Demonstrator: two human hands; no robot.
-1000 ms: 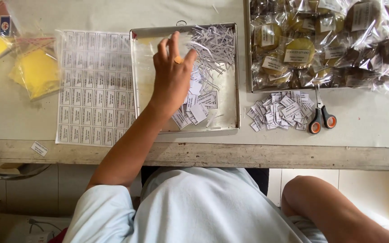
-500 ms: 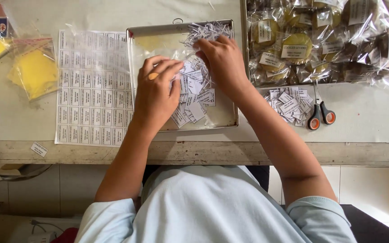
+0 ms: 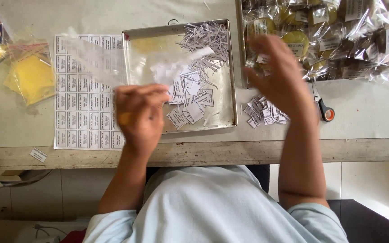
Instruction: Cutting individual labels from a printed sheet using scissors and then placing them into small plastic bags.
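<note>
My left hand [image 3: 140, 112] hovers over the near left corner of a shallow metal tray [image 3: 232, 72], fingers curled on a blurred clear plastic sheet [image 3: 113, 56] that stretches up and across the tray. My right hand [image 3: 280, 76] is blurred, fingers apart, above the gap between the tray and a heap of wrapped cookies [image 3: 338, 36]; nothing shows in it. Cut paper labels [image 3: 190, 103] and thin paper strips [image 3: 205, 42] lie in the tray.
A printed label sheet [image 3: 84, 108] lies left of the tray, with yellow plastic bags [image 3: 30, 78] beyond it. A small pile of cut labels [image 3: 262, 112] and scissors [image 3: 325, 110] sit to the right. The worn wooden table edge [image 3: 203, 153] runs close to my body.
Both hands have lifted out of the tray. The left pulled back toward me with a clear sheet; the right swung right toward the wrapped cookies.
</note>
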